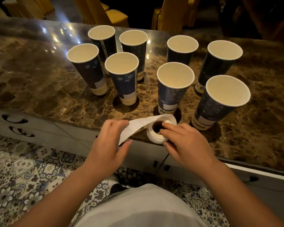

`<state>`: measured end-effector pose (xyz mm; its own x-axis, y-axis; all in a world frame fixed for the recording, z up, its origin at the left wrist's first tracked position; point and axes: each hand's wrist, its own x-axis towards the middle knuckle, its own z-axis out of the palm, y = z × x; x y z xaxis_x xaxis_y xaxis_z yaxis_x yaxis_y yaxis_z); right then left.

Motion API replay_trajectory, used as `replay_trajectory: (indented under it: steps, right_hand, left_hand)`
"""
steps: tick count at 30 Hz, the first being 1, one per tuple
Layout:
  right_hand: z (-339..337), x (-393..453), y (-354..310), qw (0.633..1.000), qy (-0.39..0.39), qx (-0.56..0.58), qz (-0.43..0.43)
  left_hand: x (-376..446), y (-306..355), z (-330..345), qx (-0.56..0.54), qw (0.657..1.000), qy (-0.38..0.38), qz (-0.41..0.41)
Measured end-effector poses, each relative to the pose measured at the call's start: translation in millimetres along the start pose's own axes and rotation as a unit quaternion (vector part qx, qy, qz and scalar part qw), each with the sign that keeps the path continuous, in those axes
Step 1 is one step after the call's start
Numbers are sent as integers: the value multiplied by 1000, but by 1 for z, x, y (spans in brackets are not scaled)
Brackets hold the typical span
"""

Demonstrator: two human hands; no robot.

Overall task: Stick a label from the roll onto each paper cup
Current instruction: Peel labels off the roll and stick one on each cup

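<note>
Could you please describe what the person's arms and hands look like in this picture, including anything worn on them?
Both forearms are bare right up to the bottom edge of the picture; no sleeves show. The left hand and right hand wear no gloves, and no rings, watch or bracelet can be seen. The fingernails look short and unpainted. A light-coloured shirt covers the body below.

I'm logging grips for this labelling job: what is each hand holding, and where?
The right hand grips the white label roll at its rim and core; the left hand pinches its unrolled strip.
</note>
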<state>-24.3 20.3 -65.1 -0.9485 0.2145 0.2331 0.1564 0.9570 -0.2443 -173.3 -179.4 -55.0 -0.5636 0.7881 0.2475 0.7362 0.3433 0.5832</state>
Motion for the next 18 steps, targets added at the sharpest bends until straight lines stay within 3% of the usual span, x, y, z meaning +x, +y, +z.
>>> replay_trajectory:
  steps: [2,5,11,16,18]
  right_hand:
    - [-2,-3,-5,997,61,45,13]
    - [-2,-5,-18,977,151,150,30]
    - [5,-7,-35,974,123,180,65]
    - [-1,-8,-35,969,133,188,87]
    - [-2,-9,-34,965,127,206,102]
  left_hand:
    - [-7,2,1,-84,996,-14,-19]
    - [-16,9,2,-271,955,6,-121]
    - [-15,20,2,-376,897,0,-232]
    - [-10,23,-4,-450,833,-119,-299]
    - [-8,25,-5,-444,829,-152,-303]
